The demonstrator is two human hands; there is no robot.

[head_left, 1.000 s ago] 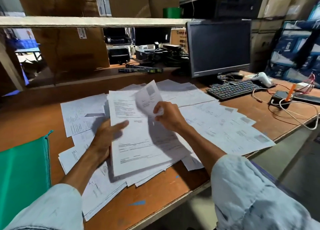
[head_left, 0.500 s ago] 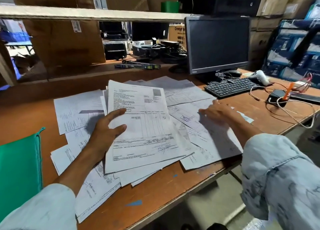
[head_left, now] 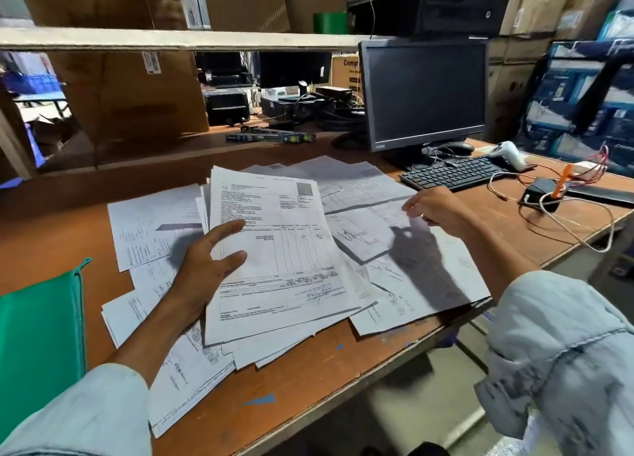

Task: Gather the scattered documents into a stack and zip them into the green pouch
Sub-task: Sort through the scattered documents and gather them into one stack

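Nearest me, a few documents [head_left: 185,380] trail toward the front edge of the surface [head_left: 308,380], not yet collected. Green pouch [head_left: 41,335] lies flat at my far left, near the paper but apart from it; can't tell if the zip is open. Handling call: paper is light, floppy, slick sheet-on-sheet and creases easily. Single sheets want an edge or corner pinch. The pile wants a flat palm on top, or both long edges squared between the hands. Drag it by one corner and I'd expect it to fan out. Left hand [head_left: 202,270]: grip spread, fingers straight, thumb and a finger lying on the left margin of the printed form [head_left: 274,249] that tops the gathered pile, pressing it down so it doesn't skate. Right hand [head_left: 442,212]: grip pinched together on the far corner of a loose sheet [head_left: 370,229], with that edge lifted off the sheets beneath and a shadow under it. More sheets lie spread beyond and to the right, close to the keyboard [head_left: 453,176]. Most of the paper isn't squared, so the pouch step looks a long way off.
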